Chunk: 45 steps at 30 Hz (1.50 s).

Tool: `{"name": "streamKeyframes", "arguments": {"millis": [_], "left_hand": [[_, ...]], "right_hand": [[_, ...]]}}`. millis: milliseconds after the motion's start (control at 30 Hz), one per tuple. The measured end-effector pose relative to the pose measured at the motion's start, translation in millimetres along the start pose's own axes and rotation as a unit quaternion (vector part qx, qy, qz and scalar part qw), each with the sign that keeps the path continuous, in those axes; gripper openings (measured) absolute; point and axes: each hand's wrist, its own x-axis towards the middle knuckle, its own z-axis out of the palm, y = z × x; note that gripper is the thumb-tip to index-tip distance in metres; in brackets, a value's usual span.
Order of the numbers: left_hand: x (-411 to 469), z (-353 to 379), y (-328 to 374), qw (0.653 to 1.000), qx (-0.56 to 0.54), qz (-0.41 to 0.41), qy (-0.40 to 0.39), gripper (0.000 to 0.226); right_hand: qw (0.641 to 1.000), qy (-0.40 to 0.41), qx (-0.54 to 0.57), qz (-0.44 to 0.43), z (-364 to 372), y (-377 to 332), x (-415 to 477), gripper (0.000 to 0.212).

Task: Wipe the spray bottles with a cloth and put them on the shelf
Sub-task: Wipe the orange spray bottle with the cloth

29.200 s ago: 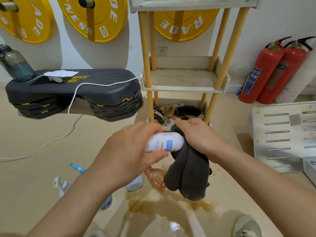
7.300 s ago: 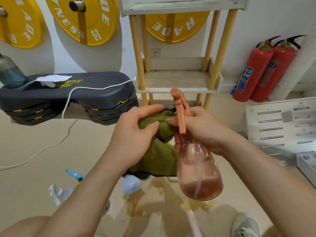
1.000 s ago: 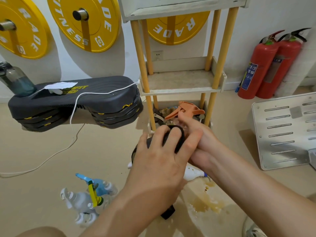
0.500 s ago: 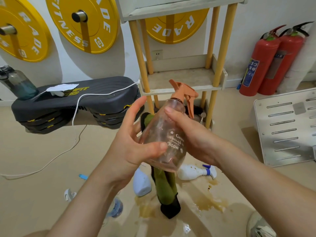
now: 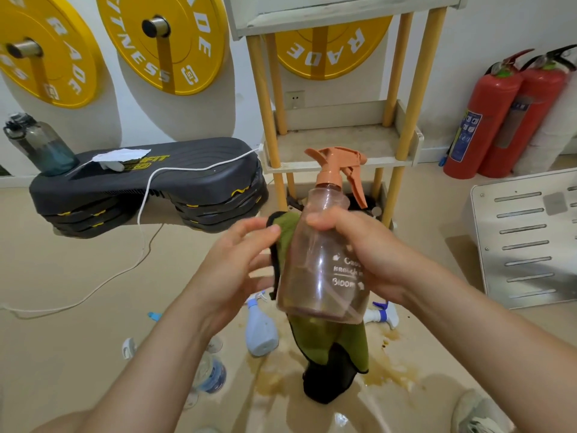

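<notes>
Here the right hand (image 5: 371, 254) wraps its fingers round an upright translucent pink plastic spray bottle (image 5: 321, 260), before the pale wooden shelf (image 5: 337, 142). The left hand (image 5: 231, 270), fingers loosely spread, touches the green-and-black cloth (image 5: 331, 348) hanging behind it. A white spray bottle (image 5: 260, 331) lies on the floor (image 5: 78, 276) below.

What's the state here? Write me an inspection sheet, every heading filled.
Surface: beige floor, brown spill on it.
Job's things: pink spray bottle upright; green-black cloth hangs behind it; white spray bottle lies on floor; shelf beyond.
Clutter: water bottle on black step platform.
Grippers: right hand grips that pink bottle; left hand at cloth's edge, grip unclear.
Cables: white cable trails off platform onto floor.
Surroundings: yellow weight plates, red fire extinguishers.
</notes>
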Motion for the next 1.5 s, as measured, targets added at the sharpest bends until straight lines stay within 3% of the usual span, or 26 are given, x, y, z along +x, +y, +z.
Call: {"name": "streamKeyframes", "arguments": {"millis": [100, 167, 233, 333, 433, 500, 567, 667, 733, 833, 900, 933, 967, 1033, 1100, 1167, 1233, 1300, 1367, 1433, 1500], "left_hand": [[-1.2, -3.6, -16.1, 0.979, 0.13, -0.051, -0.146, 0.015], [-3.9, 0.6, -30.0, 0.96, 0.223, -0.028, -0.167, 0.017], [-2.7, 4.7, -36.7, 0.959, 0.245, -0.009, -0.144, 0.021], [-0.3, 9.1, -26.3, 0.987, 0.153, -0.005, -0.042, 0.029], [-3.2, 10.6, -3.8, 0.991, 0.116, 0.036, 0.048, 0.029], [-4.9, 14.2, 8.7, 0.997, 0.039, 0.041, 0.047, 0.028], [-6.0, 19.6, 18.1, 0.996, -0.091, 0.001, 0.018, 0.029], [-8.6, 25.7, 22.5, 0.979, -0.195, -0.002, -0.058, 0.03], [-12.3, 28.1, 19.9, 0.986, -0.132, 0.037, -0.094, 0.042], [-16.3, 30.4, 11.8, 0.98, 0.13, 0.147, -0.045, 0.046], [-15.8, 29.3, 6.7, 0.889, 0.371, 0.264, 0.048, 0.046], [-14.5, 27.1, 4.1, 0.847, 0.435, 0.295, 0.071, 0.05], [-12.1, 25.6, 0.8, 0.831, 0.46, 0.306, 0.071, 0.057], [-9.9, 25.8, -2.2, 0.871, 0.411, 0.268, 0.023, 0.067], [-7.5, 31.5, -4.9, 0.91, 0.362, 0.201, -0.01, 0.055], [-2.0, 36.6, -9.4, 0.933, 0.319, 0.16, 0.048, 0.037], [4.7, 36.4, -3.9, 0.977, 0.161, 0.051, 0.132, 0.045], [6.3, 38.9, 1.1, 0.987, 0.035, -0.018, 0.153, 0.048], [2.4, 50.0, 1.2, 0.975, 0.159, 0.024, 0.154, 0.045], [-5.4, 58.9, -14.9, 0.932, 0.313, 0.125, 0.132, 0.05], [-14.6, 64.7, -27.7, 0.917, 0.356, 0.159, 0.088, 0.069]], "right_hand": [[0.998, 0.001, 0.066, -0.02, -10.6, -6.5, -0.3, 0.056], [0.995, -0.005, 0.096, -0.03, -19.3, -11.3, -0.1, 0.067], [0.992, -0.016, 0.119, -0.039, -27.0, -16.8, -0.8, 0.062], [0.996, -0.005, 0.073, -0.057, -36.4, -23.7, -2.0, 0.057], [0.991, 0.043, -0.107, -0.069, -37.6, -23.5, -2.0, 0.029], [0.976, 0.061, -0.196, -0.073, -30.5, -18.7, -1.8, 0.015], [0.957, 0.079, -0.263, -0.093, -17.7, -10.3, 1.0, 0.015], [0.941, 0.143, -0.276, -0.132, -5.9, 2.3, 10.1, 0.015], [0.948, 0.19, -0.215, -0.138, -4.2, 5.4, 14.1, 0.016], [0.959, 0.212, -0.144, -0.124, -3.8, 7.7, 15.3, 0.021], [0.97, 0.201, -0.09, -0.108, -1.8, 9.1, 13.2, 0.021], [0.974, 0.191, -0.068, -0.098, -0.8, 9.0, 12.0, 0.022], [0.978, 0.183, -0.05, -0.092, 0.4, 9.4, 12.1, 0.023], [0.979, 0.177, -0.034, -0.092, 3.9, 9.7, 11.8, 0.028], [0.975, 0.18, -0.062, -0.113, 10.3, 11.9, 11.2, 0.038], [0.966, 0.186, -0.104, -0.148, 19.6, 18.2, 8.5, 0.034], [0.945, 0.177, -0.194, -0.194, 30.2, 25.4, 3.6, 0.025], [0.922, 0.162, -0.275, -0.22, 37.7, 31.3, -0.7, 0.027], [0.924, 0.193, -0.259, -0.204, 33.5, 32.9, 4.9, 0.033], [0.943, 0.24, -0.164, -0.162, 23.5, 28.9, 12.8, 0.042], [0.953, 0.275, -0.051, -0.121, 11.0, 27.6, 20.4, 0.046]]}}
